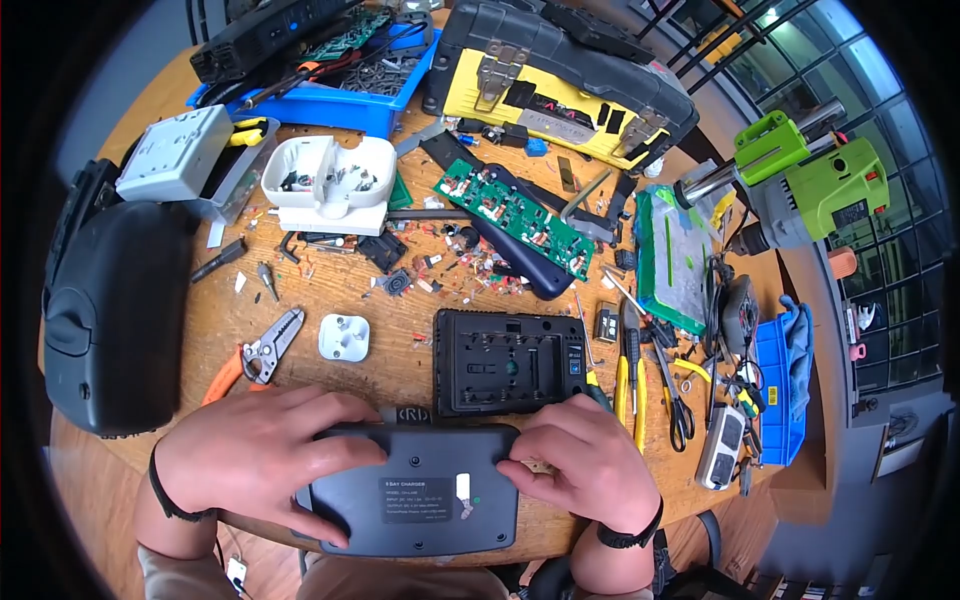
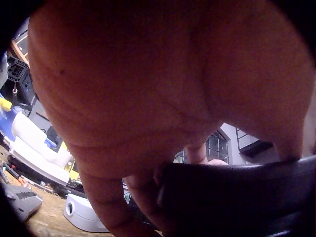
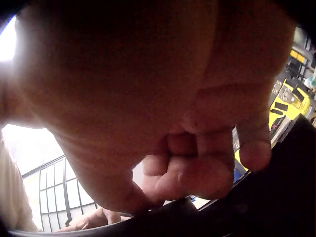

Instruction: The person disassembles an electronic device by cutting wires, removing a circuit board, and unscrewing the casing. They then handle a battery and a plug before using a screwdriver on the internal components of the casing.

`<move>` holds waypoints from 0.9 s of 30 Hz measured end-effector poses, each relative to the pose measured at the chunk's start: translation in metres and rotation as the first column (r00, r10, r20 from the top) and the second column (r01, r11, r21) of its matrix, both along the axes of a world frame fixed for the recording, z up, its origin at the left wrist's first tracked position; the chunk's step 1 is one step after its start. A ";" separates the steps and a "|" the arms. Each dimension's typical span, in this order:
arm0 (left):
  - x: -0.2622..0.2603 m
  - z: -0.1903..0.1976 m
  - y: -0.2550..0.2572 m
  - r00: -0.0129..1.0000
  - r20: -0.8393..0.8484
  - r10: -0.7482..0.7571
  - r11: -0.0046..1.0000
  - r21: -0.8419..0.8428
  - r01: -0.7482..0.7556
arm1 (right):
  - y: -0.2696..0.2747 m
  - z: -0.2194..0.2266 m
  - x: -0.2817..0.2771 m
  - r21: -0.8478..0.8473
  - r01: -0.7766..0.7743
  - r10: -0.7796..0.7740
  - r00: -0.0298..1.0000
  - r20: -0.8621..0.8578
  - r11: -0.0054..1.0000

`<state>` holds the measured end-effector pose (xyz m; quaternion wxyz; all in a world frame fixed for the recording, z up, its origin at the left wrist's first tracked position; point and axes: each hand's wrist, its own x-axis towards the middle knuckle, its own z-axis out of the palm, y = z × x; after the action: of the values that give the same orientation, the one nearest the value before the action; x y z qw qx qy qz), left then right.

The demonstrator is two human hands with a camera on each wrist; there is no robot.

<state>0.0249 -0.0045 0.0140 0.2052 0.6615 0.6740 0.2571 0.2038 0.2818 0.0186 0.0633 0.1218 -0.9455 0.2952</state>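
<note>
A black battery charger lies label side up at the table's near edge, its small screws, printed label and a white sticker showing. My left hand grips its left end, thumb near the front edge and fingers over the far edge. At the right end, my right hand pinches the charger's edge between thumb and curled fingers. In both wrist views the palms fill much of the picture, with the dark casing below the left palm. Just beyond the charger sits a second black unit with open battery bays.
Wire strippers and a white square plug lie left. Pliers, scissors and a power strip are on the right. Farther back are a green circuit board, scattered scraps, a toolbox and a black case.
</note>
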 end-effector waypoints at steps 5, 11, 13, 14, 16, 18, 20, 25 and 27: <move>0.001 0.000 -0.001 1.000 -0.010 0.010 1.000 -0.007 -0.010 | -0.001 -0.001 -0.002 -0.066 -0.015 0.014 1.000 -0.016 0.998; 0.001 0.000 0.000 1.000 -0.002 0.007 1.000 -0.009 -0.007 | 0.004 -0.001 0.001 -0.023 -0.026 0.026 1.000 -0.002 0.999; 0.000 0.000 -0.001 1.000 0.003 0.006 1.000 -0.001 -0.006 | 0.003 0.001 0.001 0.000 -0.014 0.014 0.999 0.041 1.000; 0.000 -0.001 -0.001 1.000 0.003 0.006 1.000 -0.001 -0.006 | 0.000 0.000 0.000 -0.045 -0.005 0.005 1.000 0.009 0.999; 0.001 -0.001 -0.001 1.000 0.013 0.010 1.000 0.009 -0.010 | -0.001 -0.002 -0.001 -0.091 0.003 -0.005 1.000 -0.021 0.996; 0.001 -0.001 -0.001 1.000 0.013 0.009 1.000 0.006 -0.009 | 0.001 -0.007 -0.001 -0.061 -0.042 0.038 0.998 -0.056 0.997; 0.000 -0.001 0.000 1.000 0.014 0.007 1.000 0.002 -0.007 | 0.002 -0.004 0.001 -0.042 -0.026 0.025 0.999 -0.026 0.999; 0.001 -0.002 -0.001 1.000 0.006 0.011 1.000 0.021 -0.011 | -0.001 -0.002 -0.001 -0.050 0.008 -0.009 1.000 -0.003 0.999; 0.001 0.000 -0.002 1.000 0.006 0.015 1.000 0.009 -0.015 | -0.001 -0.006 -0.001 -0.071 -0.036 0.032 0.998 -0.054 0.997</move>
<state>0.0258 -0.0062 0.0138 0.2020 0.6564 0.6773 0.2637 0.2028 0.2810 0.0122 0.0879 0.1432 -0.9300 0.3270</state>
